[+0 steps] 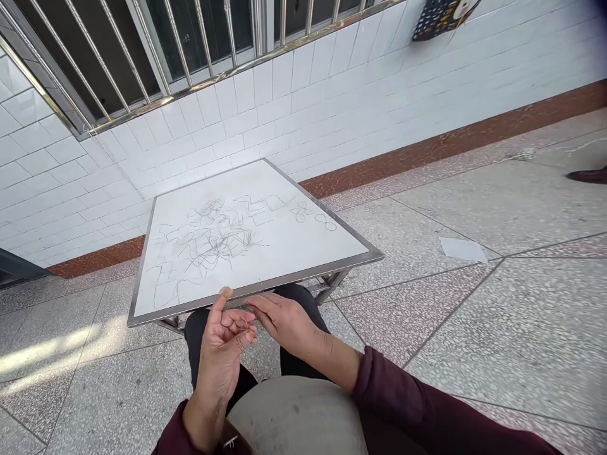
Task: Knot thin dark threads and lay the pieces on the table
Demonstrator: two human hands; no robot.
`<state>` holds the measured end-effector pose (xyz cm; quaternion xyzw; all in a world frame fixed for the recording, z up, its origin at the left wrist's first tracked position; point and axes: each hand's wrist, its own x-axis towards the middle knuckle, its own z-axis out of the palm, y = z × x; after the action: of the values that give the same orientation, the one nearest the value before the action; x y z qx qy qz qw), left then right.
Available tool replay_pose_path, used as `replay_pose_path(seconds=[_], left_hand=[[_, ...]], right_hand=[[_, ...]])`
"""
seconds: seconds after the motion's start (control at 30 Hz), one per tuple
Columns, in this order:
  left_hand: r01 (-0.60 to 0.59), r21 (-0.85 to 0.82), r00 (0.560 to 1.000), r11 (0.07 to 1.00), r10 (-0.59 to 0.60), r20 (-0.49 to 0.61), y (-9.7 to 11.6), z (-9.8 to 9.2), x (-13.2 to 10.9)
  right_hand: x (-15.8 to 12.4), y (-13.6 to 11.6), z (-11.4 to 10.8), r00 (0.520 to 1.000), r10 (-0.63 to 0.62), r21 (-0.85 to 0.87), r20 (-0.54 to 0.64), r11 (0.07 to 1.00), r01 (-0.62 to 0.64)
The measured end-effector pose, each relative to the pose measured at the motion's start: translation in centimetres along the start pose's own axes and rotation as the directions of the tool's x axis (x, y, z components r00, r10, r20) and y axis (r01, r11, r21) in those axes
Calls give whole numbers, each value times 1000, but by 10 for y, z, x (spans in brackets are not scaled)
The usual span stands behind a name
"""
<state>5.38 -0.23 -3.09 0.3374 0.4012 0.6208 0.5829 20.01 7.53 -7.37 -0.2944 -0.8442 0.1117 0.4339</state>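
My left hand [222, 347] is above my lap at the table's near edge, its index finger raised. Its thumb and other fingers pinch a thin wire [246, 323], of which only a fine line shows. My right hand [284, 322] is beside it, fingertips pressed together close to the wire; what they pinch is too fine to make out. In front of both hands, the white tabletop [303, 253] with a metal rim carries a loose tangle of thin, dark, bent wires [220, 243]. Several looped wire pieces [315, 216] lie apart at its right.
A white tiled wall [332, 107] with a barred window [203, 38] stands behind the table. On the speckled floor to the right lies a pale sheet [463, 249]. A dark shoe [588, 176] shows at the right edge. A patterned bag [441, 19] hangs at the top.
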Motion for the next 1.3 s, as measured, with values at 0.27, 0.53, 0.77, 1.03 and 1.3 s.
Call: replay_pose_path(seconds=[0.27, 0.53, 0.77, 1.03, 1.3], left_hand=[[-266, 79, 950, 961, 276, -145, -2, 11, 0], [-392, 187, 897, 901, 419, -142, 1, 14, 0], [-583, 486, 763, 651, 644, 54, -6, 5, -2], [-732, 664, 559, 154, 693, 455, -6, -15, 7], [-728, 666, 598, 160, 624, 503, -7, -29, 11]], right_hand=[[6, -12, -5, 999, 30, 121, 42, 992, -35], [9, -25, -5, 997, 52, 307, 64, 949, -69], [12, -34, -6, 984, 120, 501, 128, 849, -169], [11, -27, -9, 999, 40, 370, 13, 928, -42], [4, -29, -7, 999, 47, 311, 14, 949, -49]])
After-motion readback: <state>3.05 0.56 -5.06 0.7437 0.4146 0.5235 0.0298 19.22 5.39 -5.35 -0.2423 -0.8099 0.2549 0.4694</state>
